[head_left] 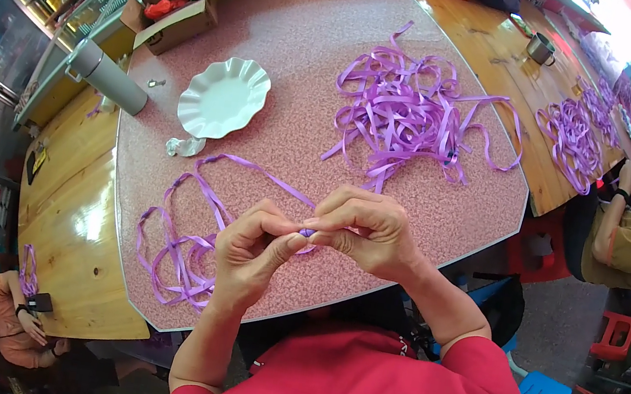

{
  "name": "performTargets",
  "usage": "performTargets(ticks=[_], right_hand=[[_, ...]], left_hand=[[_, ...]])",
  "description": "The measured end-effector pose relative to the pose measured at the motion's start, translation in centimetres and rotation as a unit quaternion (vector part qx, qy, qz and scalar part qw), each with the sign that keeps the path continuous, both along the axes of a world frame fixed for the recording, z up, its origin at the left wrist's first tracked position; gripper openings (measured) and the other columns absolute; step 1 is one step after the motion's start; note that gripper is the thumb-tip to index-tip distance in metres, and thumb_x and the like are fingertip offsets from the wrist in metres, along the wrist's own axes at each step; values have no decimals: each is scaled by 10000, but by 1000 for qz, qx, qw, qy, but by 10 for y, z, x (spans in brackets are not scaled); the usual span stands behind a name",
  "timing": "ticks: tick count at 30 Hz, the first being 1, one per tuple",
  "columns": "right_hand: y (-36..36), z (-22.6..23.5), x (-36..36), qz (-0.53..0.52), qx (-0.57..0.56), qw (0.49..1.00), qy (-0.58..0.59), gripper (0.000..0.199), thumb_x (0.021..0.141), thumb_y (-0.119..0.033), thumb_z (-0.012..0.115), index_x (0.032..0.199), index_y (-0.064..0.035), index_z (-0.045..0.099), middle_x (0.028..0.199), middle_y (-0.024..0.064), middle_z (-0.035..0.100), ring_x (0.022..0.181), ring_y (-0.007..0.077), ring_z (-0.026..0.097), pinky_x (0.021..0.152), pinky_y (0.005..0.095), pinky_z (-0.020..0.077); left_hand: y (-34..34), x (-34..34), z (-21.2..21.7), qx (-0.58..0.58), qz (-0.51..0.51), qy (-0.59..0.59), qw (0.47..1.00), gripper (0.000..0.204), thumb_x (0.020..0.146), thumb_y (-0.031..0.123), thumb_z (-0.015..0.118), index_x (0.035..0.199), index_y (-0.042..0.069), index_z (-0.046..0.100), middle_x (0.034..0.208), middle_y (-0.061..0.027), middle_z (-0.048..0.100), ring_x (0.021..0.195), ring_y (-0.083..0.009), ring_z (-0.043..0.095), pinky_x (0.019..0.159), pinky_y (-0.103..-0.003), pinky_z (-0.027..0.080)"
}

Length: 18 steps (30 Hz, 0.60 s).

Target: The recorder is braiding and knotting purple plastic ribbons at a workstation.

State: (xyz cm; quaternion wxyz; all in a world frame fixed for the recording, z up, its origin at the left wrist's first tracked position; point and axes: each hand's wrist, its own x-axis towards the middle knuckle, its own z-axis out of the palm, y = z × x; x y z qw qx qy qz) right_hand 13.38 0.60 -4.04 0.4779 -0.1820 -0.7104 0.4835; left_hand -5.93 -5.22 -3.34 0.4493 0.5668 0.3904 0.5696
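My left hand (251,246) and my right hand (364,228) meet over the near edge of a pink speckled table (310,23). Both pinch the same small bit of purple ribbon (307,232) between thumb and fingertips. The ribbon strand (184,246) trails away to the left in long loops lying on the tabletop. A large tangled heap of purple ribbon (403,112) lies farther out, beyond my right hand.
A white scalloped plate (224,97), a crumpled white scrap (185,147), a steel flask (107,77) and an open cardboard box (176,6) sit at the far left. Other people sit at wooden tables with more ribbon (573,135) at the right and lower left.
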Motion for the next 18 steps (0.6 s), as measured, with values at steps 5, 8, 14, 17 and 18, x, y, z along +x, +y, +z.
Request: performTargets(ticks=[5, 8, 14, 17, 18], right_hand=[[-2, -1, -1, -6, 45, 999, 20, 192, 810, 41, 762, 980, -39, 724, 936, 97, 696, 828, 211, 678, 688, 321, 540], [0, -7, -3, -19, 90, 995, 50, 203, 806, 47, 762, 985, -38, 715, 935, 97, 691, 823, 218, 679, 672, 323, 538], [11, -4, 0, -23, 205, 979, 8, 170, 815, 50, 735, 961, -24, 688, 900, 110, 657, 772, 240, 667, 614, 322, 522], [6, 5, 0, -32, 160, 986, -20, 184, 832, 21, 738, 993, -22, 661, 912, 100, 637, 748, 215, 649, 601, 315, 509], [5, 5, 1, -37, 138, 989, -30, 188, 848, -7, 745, 1016, -25, 663, 918, 91, 635, 733, 182, 625, 597, 305, 495]], left_hand=[[-1, 0, 2, -61, -53, -100, 992, 58, 894, -16, 718, 946, -14, 692, 887, -46, 608, 794, -103, 583, 701, -228, 472], [-2, 3, 5, -79, -51, -106, 990, 60, 890, -16, 720, 943, -13, 692, 884, -40, 609, 797, -102, 579, 715, -237, 469], [3, -1, -2, -154, -102, -152, 971, 63, 916, 57, 714, 934, 6, 682, 882, -10, 591, 810, -87, 543, 735, -237, 429], [4, -2, -4, -148, -94, -135, 975, 94, 943, 97, 696, 961, 12, 661, 898, 2, 565, 804, -73, 496, 712, -229, 396], [4, -1, -3, -148, -96, -134, 975, 94, 943, 97, 696, 961, 12, 661, 898, 2, 565, 804, -73, 496, 712, -229, 396]])
